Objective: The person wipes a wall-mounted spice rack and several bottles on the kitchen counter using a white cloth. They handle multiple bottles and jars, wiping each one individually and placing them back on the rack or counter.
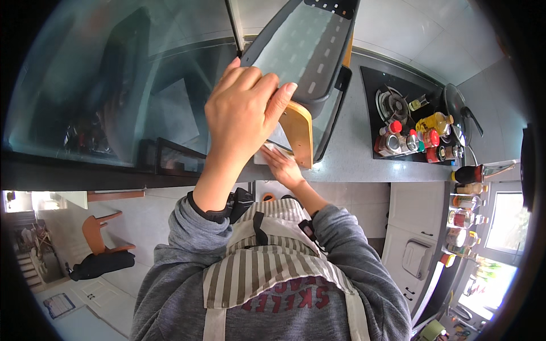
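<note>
My left hand (243, 102) is curled over the near end of a dark grey plastic basket (320, 81) with slotted holes, its thumb by a curved wooden side panel (298, 132). The basket sits above that panel, and part of its near rim is hidden by the hand. Lower down, my right hand (285, 168) presses a white cloth (279, 150), possibly a paper towel, inside the near side of the wooden panel. Behind the panel stands a clear bin (328, 128) with a dark rim.
A large dark glass surface (85, 85) fills the left. On the grey countertop (345, 149) at right is a gas hob (371, 93) holding several seasoning jars (390, 143), an oil bottle (433, 122) and a lidded pan (454, 106). A chair (96, 234) stands behind at left.
</note>
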### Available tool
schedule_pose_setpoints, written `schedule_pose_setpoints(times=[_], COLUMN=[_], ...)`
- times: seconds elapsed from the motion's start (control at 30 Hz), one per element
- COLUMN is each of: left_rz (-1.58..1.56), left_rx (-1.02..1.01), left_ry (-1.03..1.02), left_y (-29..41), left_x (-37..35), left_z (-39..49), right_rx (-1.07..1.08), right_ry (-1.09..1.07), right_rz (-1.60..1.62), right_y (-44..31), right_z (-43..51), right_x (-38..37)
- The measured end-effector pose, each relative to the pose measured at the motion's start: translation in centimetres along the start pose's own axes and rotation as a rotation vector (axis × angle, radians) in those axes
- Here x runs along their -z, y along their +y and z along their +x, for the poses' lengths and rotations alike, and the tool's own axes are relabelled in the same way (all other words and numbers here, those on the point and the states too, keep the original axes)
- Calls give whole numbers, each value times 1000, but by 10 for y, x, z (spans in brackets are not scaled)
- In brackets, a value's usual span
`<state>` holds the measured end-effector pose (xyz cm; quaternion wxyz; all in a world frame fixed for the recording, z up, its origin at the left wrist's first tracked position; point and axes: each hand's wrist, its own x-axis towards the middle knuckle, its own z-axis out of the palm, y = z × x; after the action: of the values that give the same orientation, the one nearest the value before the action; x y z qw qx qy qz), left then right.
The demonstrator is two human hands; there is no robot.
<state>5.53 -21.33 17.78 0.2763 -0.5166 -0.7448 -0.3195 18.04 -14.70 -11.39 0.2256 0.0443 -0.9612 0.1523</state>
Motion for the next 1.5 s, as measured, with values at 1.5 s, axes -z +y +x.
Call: schedule_pose_setpoints(times=[1.5], left_rz=[205], left_rx=[-111], left_ry=[72], left_y=[52], left_x=[-44], left_z=[16], right_rx=[-1081], right_ry=[624], right_rz=[1007], right_y=[19], right_z=[-56], right_x=[30])
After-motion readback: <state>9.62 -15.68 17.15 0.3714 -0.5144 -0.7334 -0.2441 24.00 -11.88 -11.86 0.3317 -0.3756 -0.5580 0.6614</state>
